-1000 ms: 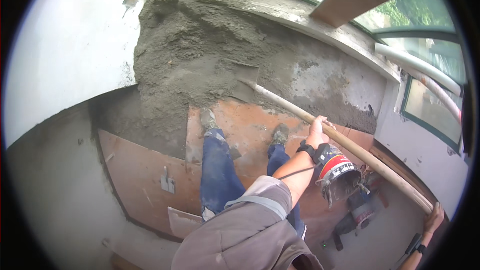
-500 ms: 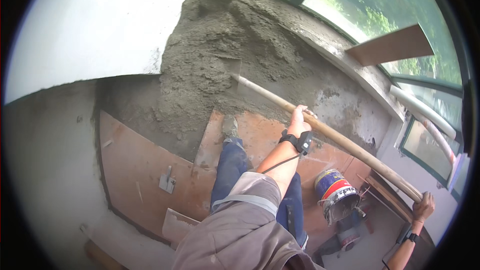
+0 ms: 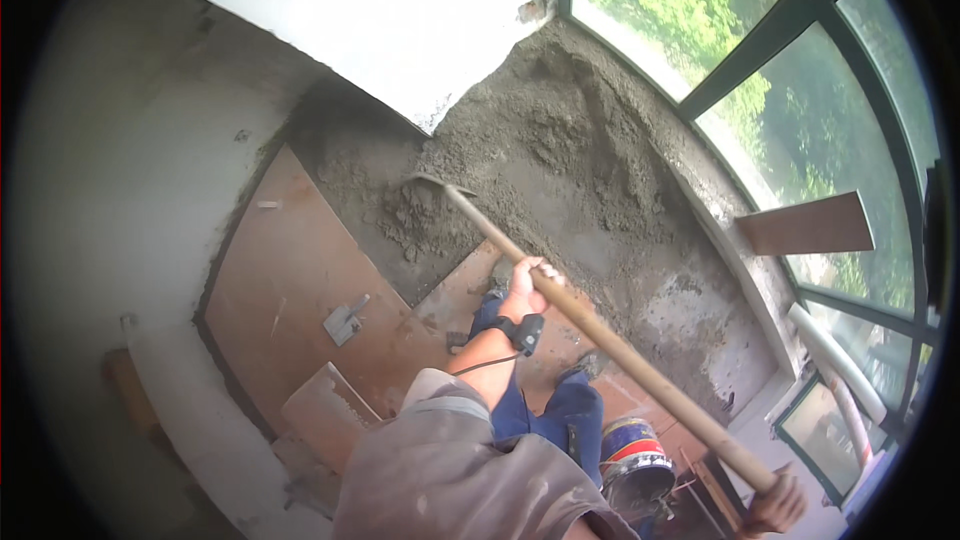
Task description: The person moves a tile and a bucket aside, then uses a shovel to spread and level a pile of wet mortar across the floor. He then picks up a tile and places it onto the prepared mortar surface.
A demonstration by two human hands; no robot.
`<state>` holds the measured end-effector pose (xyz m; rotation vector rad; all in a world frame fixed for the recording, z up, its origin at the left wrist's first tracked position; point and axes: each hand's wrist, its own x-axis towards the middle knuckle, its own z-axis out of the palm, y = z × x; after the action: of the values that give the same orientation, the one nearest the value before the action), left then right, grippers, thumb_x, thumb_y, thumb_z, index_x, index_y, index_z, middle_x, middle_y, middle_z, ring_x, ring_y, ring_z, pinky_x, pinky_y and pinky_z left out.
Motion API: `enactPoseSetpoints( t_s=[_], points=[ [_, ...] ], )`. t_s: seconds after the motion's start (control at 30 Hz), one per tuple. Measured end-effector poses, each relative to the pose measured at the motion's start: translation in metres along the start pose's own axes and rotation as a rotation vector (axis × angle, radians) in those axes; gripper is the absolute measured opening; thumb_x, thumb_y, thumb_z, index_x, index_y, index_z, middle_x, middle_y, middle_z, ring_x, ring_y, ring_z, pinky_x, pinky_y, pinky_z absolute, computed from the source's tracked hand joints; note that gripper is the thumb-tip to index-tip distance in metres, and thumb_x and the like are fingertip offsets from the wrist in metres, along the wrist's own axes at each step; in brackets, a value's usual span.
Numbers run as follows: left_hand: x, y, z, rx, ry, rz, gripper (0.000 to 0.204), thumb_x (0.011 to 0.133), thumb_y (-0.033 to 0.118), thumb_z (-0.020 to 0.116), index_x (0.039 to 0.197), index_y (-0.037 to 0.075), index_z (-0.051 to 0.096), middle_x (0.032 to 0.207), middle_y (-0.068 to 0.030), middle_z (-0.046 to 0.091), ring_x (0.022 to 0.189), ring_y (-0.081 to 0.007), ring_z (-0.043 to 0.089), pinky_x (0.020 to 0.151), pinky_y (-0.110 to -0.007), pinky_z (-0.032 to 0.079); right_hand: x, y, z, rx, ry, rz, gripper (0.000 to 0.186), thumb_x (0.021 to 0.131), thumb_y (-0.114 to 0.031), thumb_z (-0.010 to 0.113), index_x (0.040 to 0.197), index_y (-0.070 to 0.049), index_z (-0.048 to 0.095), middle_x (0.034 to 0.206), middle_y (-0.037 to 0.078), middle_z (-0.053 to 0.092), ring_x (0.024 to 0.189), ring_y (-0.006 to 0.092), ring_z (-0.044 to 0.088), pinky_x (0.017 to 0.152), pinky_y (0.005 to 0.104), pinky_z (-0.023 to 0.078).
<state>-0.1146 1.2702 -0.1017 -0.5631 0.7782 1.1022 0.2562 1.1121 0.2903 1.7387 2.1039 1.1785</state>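
A hoe [image 3: 640, 380] with a long wooden handle runs slantwise across the picture. My left hand [image 3: 530, 283] is closed round the handle below the blade. Near the handle's rear end, at lower right, my right hand [image 3: 775, 505] is wrapped round it, slightly blurred. The hoe's thin blade [image 3: 430, 180] touches the grey wet mortar [image 3: 540, 120] just below the corner of the white wall. Part of the blade is hidden by mortar. A loose lump of mortar [image 3: 425, 220] lies right beside the blade.
Reddish boards [image 3: 290, 250] cover the floor at left, with a steel trowel [image 3: 345, 320] on them. A blue and red bucket [image 3: 637, 455] stands by my legs. The white wall [image 3: 400, 30] juts in from above. Windows [image 3: 820, 130] line the right, with a board [image 3: 810, 225] on the sill.
The hoe blade has moved from the main mortar heap to the mortar near the wall corner at left. Both hands keep their hold. The view has turned, and my legs have shifted.
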Motion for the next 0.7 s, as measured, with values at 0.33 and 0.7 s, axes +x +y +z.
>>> enactPoseSetpoints(
  t_s=[0.33,0.7],
  points=[
    [-0.074,-0.099,0.018,0.070,0.168,-0.052,0.014,0.073,0.014,0.053,0.064,0.014,0.043,0.056,0.0008,0.044,0.051,-0.0148,0.045,0.054,-0.032,0.041,-0.147,0.076,0.000,0.278,-0.610,0.406,0.008,0.085,-0.009,0.055,0.083,-0.002,0.057,0.079,0.013,0.058,0.082,0.0317,0.058,0.077,0.0419,0.043],
    [-0.023,-0.361,-0.055,0.525,0.326,-0.620,0.013,0.078,0.019,0.056,0.076,0.007,0.051,0.064,-0.0106,0.053,0.060,-0.0265,0.054,0.056,-0.041,0.047,-0.281,0.145,-0.118,0.067,-1.321,0.447,0.020,0.074,-0.031,0.066,0.076,-0.011,0.066,0.064,0.010,0.062,0.057,0.0271,0.060,0.053,0.0370,0.047]
  ],
)
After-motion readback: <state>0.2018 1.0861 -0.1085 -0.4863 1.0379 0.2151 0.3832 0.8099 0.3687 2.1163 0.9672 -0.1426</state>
